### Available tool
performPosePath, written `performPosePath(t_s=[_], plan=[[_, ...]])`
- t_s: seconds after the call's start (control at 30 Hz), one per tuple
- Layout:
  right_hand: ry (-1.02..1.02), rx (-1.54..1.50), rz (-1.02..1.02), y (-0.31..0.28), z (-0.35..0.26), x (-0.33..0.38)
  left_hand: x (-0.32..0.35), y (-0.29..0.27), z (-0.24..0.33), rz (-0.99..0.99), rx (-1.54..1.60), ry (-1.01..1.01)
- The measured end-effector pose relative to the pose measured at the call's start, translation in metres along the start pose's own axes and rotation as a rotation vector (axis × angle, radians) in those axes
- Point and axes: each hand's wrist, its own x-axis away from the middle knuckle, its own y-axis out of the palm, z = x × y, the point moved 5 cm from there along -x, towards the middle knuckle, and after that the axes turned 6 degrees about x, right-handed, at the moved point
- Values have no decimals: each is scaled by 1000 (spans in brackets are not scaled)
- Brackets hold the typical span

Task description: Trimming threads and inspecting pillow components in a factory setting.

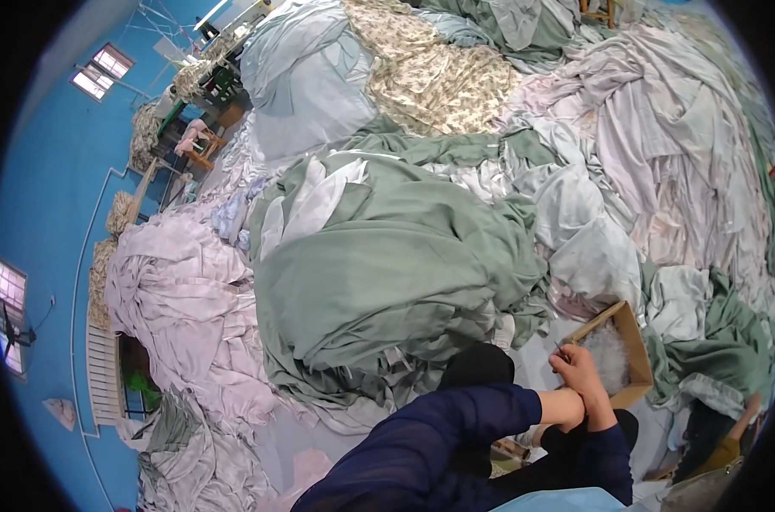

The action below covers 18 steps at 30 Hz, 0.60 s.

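Observation:
My right hand is closed in a pinch beside an open cardboard box. A small, dark, thin thing shows at its fingertips, too small to name. My left hand crosses at the right wrist, and its fingers are hidden there. Both sleeves are dark blue. Inside the box lies a crumpled, whitish, see-through material that looks like plastic. Just ahead of my knees rises a large heap of green fabric.
Pale pink fabric is heaped on the left, more pinkish cloth on the right. Patterned beige fabric and light blue cloth lie at the back. A blue wall bounds the left. Grey floor shows near my legs.

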Motion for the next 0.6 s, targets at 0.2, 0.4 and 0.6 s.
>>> performPosePath(t_s=[0.2, 0.4, 0.6], plan=[[32, 96, 20, -10, -7, 5, 3, -2, 6, -30, -5, 40], [21, 114, 117, -22, -15, 7, 11, -13, 3, 89, -16, -45], [-62, 135, 283, -34, -23, 15, 13, -19, 1, 148, -2, -49]])
